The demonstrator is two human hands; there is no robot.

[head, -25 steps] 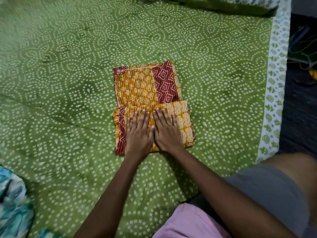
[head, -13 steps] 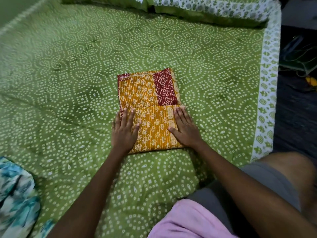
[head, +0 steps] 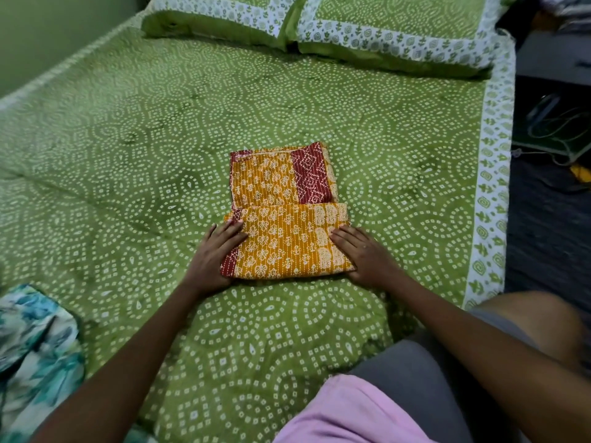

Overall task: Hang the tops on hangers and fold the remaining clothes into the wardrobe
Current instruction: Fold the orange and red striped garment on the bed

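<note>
A folded orange and red printed garment (head: 281, 215) lies in the middle of the green bedspread (head: 160, 148). Its near half is doubled over the far half. My left hand (head: 214, 257) rests flat at the left edge of the near fold, its fingers straight and touching the red border. At the right edge lies my right hand (head: 364, 254), fingers straight against the cloth. Neither hand grips the garment.
A teal and white floral garment (head: 35, 346) lies crumpled at the bed's left near corner. Two green pillows (head: 319, 20) sit at the head of the bed. The bed's right edge (head: 489, 187) drops to a dark floor with cables (head: 556, 129).
Both hands slid apart from the middle of the near fold to its left and right edges. The view tilted up, bringing the pillows in.
</note>
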